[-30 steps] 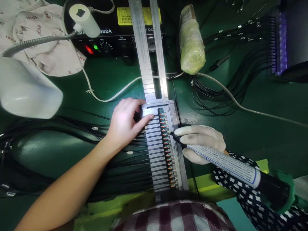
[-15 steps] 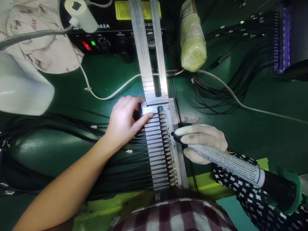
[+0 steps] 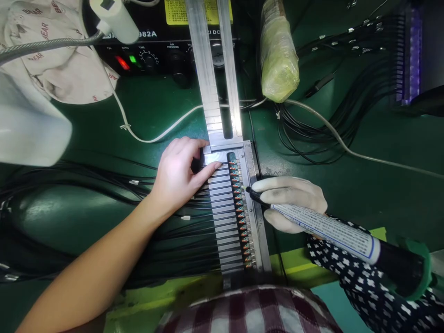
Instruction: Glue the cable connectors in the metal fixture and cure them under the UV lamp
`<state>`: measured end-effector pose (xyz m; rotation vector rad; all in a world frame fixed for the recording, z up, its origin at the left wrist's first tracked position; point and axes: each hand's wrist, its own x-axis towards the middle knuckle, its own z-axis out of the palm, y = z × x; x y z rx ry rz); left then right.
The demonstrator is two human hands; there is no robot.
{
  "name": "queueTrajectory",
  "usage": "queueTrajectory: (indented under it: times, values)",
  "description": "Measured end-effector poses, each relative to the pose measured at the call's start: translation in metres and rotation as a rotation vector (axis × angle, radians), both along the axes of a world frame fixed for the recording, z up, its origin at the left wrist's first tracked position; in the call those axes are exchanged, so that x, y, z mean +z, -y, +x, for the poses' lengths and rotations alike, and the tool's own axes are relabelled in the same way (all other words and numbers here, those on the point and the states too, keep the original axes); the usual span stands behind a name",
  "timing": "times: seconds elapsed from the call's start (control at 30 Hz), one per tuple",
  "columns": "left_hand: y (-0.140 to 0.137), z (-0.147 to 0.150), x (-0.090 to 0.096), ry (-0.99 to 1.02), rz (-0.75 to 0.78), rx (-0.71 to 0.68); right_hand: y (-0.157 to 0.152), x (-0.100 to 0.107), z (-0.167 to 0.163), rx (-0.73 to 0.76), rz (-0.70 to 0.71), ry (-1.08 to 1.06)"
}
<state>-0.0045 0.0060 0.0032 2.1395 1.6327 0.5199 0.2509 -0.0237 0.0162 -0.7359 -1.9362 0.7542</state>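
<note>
My left hand [image 3: 183, 173], bare, grips the far end of a metal fixture [image 3: 225, 210], its thumb lying on the plate and its fingers curled at the left edge. Black cables [image 3: 194, 231] lie side by side across the fixture, ending in a row of small connectors [image 3: 239, 197] with orange and green parts. In a white glove, my right hand [image 3: 291, 199] is closed around a dispensing syringe [image 3: 326, 231] with a printed white label. The syringe's dark nozzle [image 3: 252, 192] points left at the connectors, close to one in the upper half of the row; contact cannot be made out.
A slotted metal bar [image 3: 211, 92] extends from the fixture's far end toward a black dispenser unit [image 3: 149, 51] with lit switches. A yellowish wrapped bundle [image 3: 280, 69] stands behind. Cable coils [image 3: 312, 125] lie right, near a purple-lit rack [image 3: 412, 55]. A white container [image 3: 31, 125] is left.
My right hand and the syringe have shifted slightly away from me and to the left along the connector row. My left hand keeps its place on the fixture.
</note>
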Motion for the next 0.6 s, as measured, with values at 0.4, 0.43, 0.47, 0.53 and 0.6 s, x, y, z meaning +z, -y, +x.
queueTrajectory:
  times: [0.4,0.43,0.47,0.53,0.6]
  values:
    - [-0.0003,-0.0002,-0.0005,0.009,0.009,-0.007,-0.0005,-0.0016,-0.001,0.007,0.018,-0.032]
    - [-0.0003,-0.0002,-0.0004,0.009,0.004,-0.006,-0.0007,-0.002,-0.0012,0.008,0.018,-0.042]
    - [-0.0004,-0.0002,-0.0002,0.009,-0.001,-0.005,-0.001,-0.0024,-0.0014,0.008,0.022,-0.054]
    - [-0.0003,0.0,0.0002,0.012,-0.004,-0.005,-0.0014,-0.0026,-0.0014,0.008,0.025,-0.068]
    - [-0.0002,0.0004,0.0006,0.014,0.0,-0.005,-0.001,-0.0009,-0.0007,0.005,0.027,-0.06]
